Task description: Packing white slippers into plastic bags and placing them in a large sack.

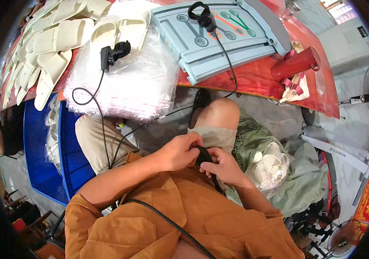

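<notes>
Nearest to the camera is the person's orange shirt [184, 220], with a black cable [167, 221] running across the chest. Just above it, over the lap, the two hands meet on a small black clip-like device [202, 154]. The left hand [176, 151] is curled around its upper end, fingers bent in tightly, and the right hand [224, 166] closes on its lower end, from where a thin black strap or cord hangs down. The device sits between both hands, touching both, mostly hidden by the fingers. It seems that the handling of this piece is in the middle: it is gripped but not yet fixed anywhere that can be seen. On the red table [253, 77], a similar black clip [114, 52] lies on the pile of clear plastic bags [128, 82] near the front edge, its cable falling over the edge toward the knees. Another black clip [204, 16] rests on the grey plastic tray [236, 43], deeper on the table. Rows of cream slippers [59, 39] fill the left end.
</notes>
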`<state>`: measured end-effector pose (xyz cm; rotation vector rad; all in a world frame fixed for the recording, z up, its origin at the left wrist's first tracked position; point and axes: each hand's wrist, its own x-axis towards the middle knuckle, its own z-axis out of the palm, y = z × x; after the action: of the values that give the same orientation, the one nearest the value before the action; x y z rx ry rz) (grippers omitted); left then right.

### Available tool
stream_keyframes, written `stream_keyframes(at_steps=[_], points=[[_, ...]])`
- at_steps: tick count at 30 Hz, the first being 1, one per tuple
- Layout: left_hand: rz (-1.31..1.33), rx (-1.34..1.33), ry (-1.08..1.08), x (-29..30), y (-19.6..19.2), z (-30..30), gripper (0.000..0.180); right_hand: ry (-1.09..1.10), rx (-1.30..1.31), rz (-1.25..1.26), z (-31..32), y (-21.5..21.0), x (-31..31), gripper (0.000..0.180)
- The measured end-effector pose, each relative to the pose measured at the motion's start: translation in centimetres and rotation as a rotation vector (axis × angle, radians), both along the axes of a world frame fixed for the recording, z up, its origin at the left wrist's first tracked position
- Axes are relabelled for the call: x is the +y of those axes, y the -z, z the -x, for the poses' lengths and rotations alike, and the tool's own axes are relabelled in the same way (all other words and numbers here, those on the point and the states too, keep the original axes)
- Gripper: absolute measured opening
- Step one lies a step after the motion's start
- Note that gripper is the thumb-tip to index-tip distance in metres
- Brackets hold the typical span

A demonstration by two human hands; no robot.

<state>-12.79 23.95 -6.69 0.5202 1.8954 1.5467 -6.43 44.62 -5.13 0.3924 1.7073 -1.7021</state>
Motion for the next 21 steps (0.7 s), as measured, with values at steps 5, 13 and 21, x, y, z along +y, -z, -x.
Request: stream_keyframes(at_steps=[5, 13, 21], points=[[-0.094, -0.265, -0.057, 1.0, 2.0, -0.8, 0.02, -0.162, -0.082, 0.246, -1.9, 0.5, 3.1, 0.058], [0.075, -0.131, 0.389, 1.9, 0.1, -1.1, 0.031, -0.046, -0.139, 0.239, -3.3, 0.8, 3.7, 0.05], [-0.149, -0.213, 0.384, 2.5, 0.4, -1.6, 0.031, 0.227, -0.174, 0.523, -4.8, 1.1, 4.4, 0.046]])
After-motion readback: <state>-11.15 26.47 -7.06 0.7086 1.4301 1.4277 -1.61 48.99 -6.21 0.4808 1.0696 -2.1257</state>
